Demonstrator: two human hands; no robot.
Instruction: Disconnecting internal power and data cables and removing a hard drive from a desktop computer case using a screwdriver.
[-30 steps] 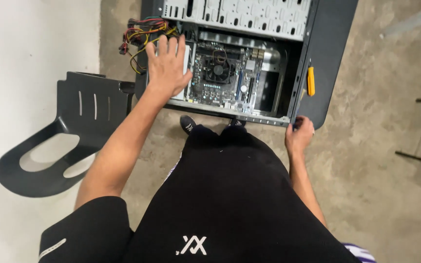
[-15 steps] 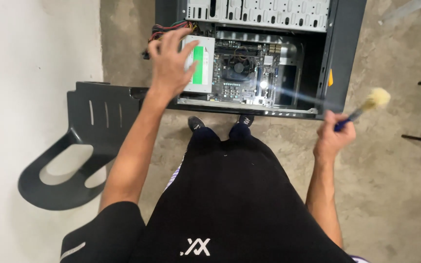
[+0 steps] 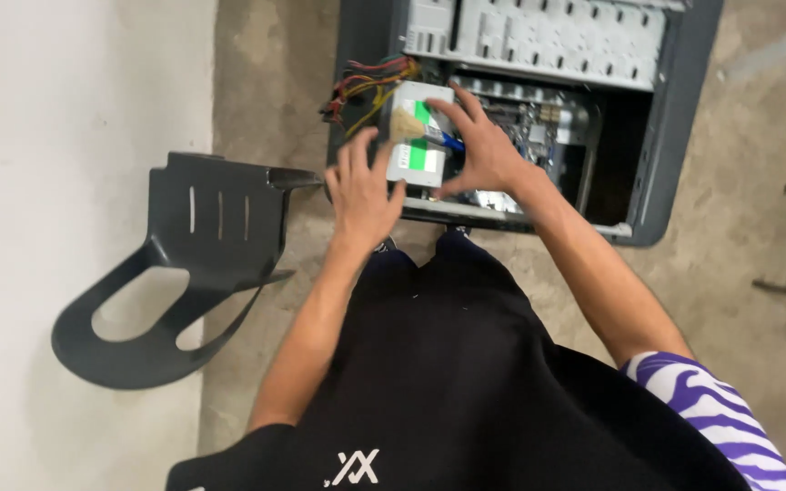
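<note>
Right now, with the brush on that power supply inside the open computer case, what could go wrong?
1. The left hand only steadies the grey power supply at its near edge; a push from the brush could tip it toward the board below.
2. The red and yellow wires bunch close beside the bristles, which might snag or tug them.
3. The right hand works over the exposed circuit board, so loosened dust may settle there.

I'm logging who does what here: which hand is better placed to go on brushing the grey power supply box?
Probably the right hand: it holds the brush, bristles on the power supply box. The left hand rests at the box's near edge, steadying it.
</note>
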